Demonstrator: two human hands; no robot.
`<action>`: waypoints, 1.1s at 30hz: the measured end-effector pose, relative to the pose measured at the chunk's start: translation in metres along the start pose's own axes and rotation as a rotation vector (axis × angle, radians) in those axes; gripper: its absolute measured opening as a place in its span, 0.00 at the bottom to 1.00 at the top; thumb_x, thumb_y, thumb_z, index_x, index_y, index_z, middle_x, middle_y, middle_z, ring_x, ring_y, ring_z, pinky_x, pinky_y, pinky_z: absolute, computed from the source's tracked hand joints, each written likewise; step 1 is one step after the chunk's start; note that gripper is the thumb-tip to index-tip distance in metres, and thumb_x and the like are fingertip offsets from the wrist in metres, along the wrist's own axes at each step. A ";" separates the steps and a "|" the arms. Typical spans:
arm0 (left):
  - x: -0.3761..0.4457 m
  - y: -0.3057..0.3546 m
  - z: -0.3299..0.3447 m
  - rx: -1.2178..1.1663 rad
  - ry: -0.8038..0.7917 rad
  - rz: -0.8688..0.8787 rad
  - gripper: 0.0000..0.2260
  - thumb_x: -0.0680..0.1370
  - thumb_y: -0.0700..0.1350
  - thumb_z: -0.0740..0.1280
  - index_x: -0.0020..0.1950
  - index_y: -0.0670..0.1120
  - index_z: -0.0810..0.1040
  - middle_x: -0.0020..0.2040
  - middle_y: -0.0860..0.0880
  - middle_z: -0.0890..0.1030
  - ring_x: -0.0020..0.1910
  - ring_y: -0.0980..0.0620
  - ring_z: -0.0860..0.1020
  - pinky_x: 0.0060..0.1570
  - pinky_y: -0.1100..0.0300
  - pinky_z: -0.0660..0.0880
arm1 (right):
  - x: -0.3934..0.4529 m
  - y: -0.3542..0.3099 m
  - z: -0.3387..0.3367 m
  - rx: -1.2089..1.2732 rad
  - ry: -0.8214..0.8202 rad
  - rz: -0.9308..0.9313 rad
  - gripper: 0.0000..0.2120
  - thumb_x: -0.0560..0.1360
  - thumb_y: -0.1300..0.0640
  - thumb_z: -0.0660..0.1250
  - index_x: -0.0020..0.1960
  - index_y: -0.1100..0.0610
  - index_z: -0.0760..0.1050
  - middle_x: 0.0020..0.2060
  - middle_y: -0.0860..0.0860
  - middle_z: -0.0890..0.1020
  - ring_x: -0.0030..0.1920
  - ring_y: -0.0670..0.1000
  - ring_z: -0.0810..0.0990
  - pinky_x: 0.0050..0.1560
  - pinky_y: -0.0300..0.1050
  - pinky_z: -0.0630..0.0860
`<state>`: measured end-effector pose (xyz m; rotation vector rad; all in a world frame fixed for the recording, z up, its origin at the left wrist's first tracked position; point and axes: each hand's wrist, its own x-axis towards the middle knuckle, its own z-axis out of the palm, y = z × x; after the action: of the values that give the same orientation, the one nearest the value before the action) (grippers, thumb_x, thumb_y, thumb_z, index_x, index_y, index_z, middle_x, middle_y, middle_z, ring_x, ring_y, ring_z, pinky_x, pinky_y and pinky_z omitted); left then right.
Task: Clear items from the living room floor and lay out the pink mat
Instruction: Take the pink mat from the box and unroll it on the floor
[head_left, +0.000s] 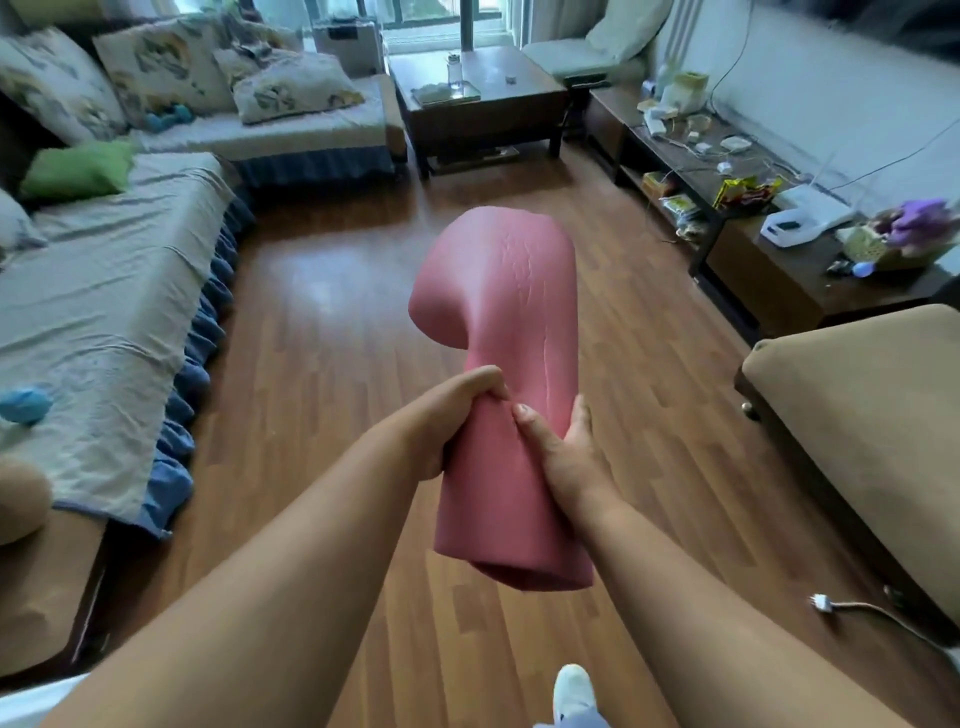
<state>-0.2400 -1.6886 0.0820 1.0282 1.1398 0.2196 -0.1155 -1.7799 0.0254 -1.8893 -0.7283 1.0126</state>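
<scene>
**Both hands hold rolled pink mat over bare floor**

Nearest the camera, a white shoe (572, 688) stands on the wood floor (332, 332), below and behind the grip. A white charger plug with cable (822, 603) lies on the floor, down and right of the right hand.

Left hand (449, 423) pinches a fold of the pink mat (511, 374) on its left side, fingers curled tight, thumb on top. Right hand (563, 452) wraps the mat from the right, thumb across the front, fingers behind. Both grips closed on the mat. Mat is loosely rolled, tilted away from the person, lower end open, upper end bulging; it is held in the air, not touching the floor.

Left of the grip: sofa (104, 291) with grey cover, a blue item (23, 405) on it, green cushion (78, 169) further back. Right of the grip: tan ottoman (857, 405). Beyond that, low dark worktop (769, 270) along the wall, cluttered with packets, cables, a white box.

Far ahead of the grip: dark coffee worktop (483, 98) with a clear bottle (454, 73) on it, patterned pillows (218, 73) to its left, window behind.
</scene>
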 end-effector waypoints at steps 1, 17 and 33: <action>0.012 0.008 0.000 0.001 -0.012 -0.010 0.15 0.61 0.52 0.71 0.43 0.46 0.82 0.41 0.44 0.84 0.40 0.45 0.81 0.54 0.50 0.78 | 0.014 -0.003 -0.002 0.013 0.002 0.007 0.58 0.59 0.22 0.62 0.80 0.44 0.43 0.73 0.55 0.69 0.73 0.60 0.66 0.73 0.58 0.63; 0.207 0.198 -0.025 0.003 0.076 0.052 0.11 0.65 0.44 0.68 0.45 0.44 0.82 0.40 0.42 0.83 0.37 0.45 0.82 0.43 0.53 0.80 | 0.284 -0.114 -0.015 0.048 -0.106 -0.045 0.58 0.58 0.23 0.66 0.79 0.44 0.44 0.73 0.53 0.70 0.72 0.61 0.67 0.72 0.59 0.65; 0.406 0.401 -0.116 0.141 -0.035 0.042 0.17 0.62 0.54 0.69 0.46 0.46 0.83 0.41 0.43 0.84 0.40 0.45 0.80 0.54 0.49 0.78 | 0.517 -0.246 0.037 0.422 -0.040 0.001 0.58 0.56 0.30 0.75 0.78 0.44 0.51 0.67 0.52 0.75 0.62 0.57 0.79 0.64 0.59 0.75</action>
<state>-0.0177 -1.1520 0.1227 1.1774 1.1144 0.1557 0.0889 -1.2441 0.0413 -1.5079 -0.4887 1.1087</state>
